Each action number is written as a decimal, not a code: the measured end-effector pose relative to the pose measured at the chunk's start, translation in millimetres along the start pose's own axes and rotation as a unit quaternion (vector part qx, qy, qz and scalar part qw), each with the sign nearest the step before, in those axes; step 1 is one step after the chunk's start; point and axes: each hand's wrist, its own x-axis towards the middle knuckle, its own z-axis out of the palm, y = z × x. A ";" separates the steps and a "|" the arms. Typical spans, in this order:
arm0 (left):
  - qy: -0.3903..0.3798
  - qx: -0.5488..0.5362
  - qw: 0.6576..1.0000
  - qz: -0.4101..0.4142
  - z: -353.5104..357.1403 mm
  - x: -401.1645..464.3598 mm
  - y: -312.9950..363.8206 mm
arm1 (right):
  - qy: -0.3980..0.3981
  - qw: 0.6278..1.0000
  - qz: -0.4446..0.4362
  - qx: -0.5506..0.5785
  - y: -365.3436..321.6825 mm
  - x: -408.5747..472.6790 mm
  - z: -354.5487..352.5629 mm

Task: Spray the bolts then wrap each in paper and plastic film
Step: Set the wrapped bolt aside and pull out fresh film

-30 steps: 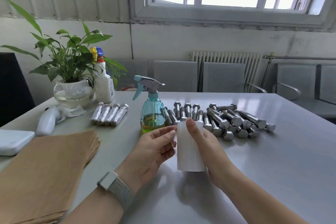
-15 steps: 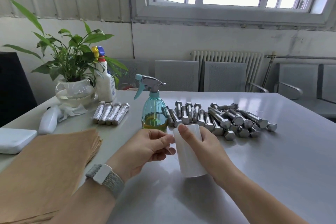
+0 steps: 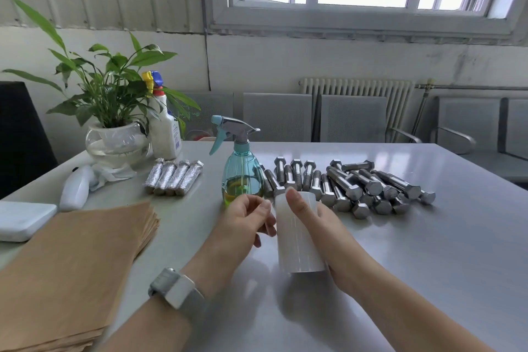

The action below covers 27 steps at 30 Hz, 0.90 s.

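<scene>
- Head view: the right hand (image 3: 317,226) wraps around a white roll of plastic film (image 3: 298,234), standing tilted on the grey table (image 3: 428,266), thumb lying along the roll's front.
- The left hand (image 3: 245,223) is just beside the roll's left edge, its fingertips pinched together there; whether they hold the film's loose end I cannot tell.
- A spray bottle (image 3: 241,168) stands upright just behind the left hand.
- Bare bolts (image 3: 354,186) lie in a row and a heap behind the roll, reaching toward the table's right side.
- Four wrapped bolts (image 3: 173,177) lie side by side, left of the bottle.
- A stack of brown paper (image 3: 65,271) covers the near left corner.
- Bare tabletop stretches right of the roll and toward the near edge.
- A potted plant (image 3: 114,111) and a white bottle (image 3: 164,128) sit at the far left edge.
</scene>
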 end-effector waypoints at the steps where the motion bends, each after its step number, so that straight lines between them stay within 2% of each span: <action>1: 0.023 0.023 0.999 0.037 3.7 -0.8 -2.4 | -0.018 1.000 -0.004 0.015 -1.0 -0.9 1.0; 6: 0.132 0.061 0.977 0.153 17.1 -5.0 -6.4 | -0.052 0.988 0.045 0.136 -2.2 -5.0 8.9; 10: 0.155 0.100 0.961 0.204 18.6 -6.9 -5.2 | -0.047 0.981 0.056 0.181 -3.9 -8.1 12.4; 17: 0.180 0.185 0.937 0.234 14.7 -4.5 -5.1 | -0.043 0.980 0.047 0.189 -6.2 -9.0 13.5; 23: 0.189 0.133 0.949 0.212 19.4 -8.8 -4.4 | -0.023 0.980 0.047 0.194 -5.1 -8.1 15.8; 27: 0.186 0.167 0.941 0.227 25.8 -6.5 -5.1 | 0.015 0.985 0.036 0.170 -3.8 -6.5 14.8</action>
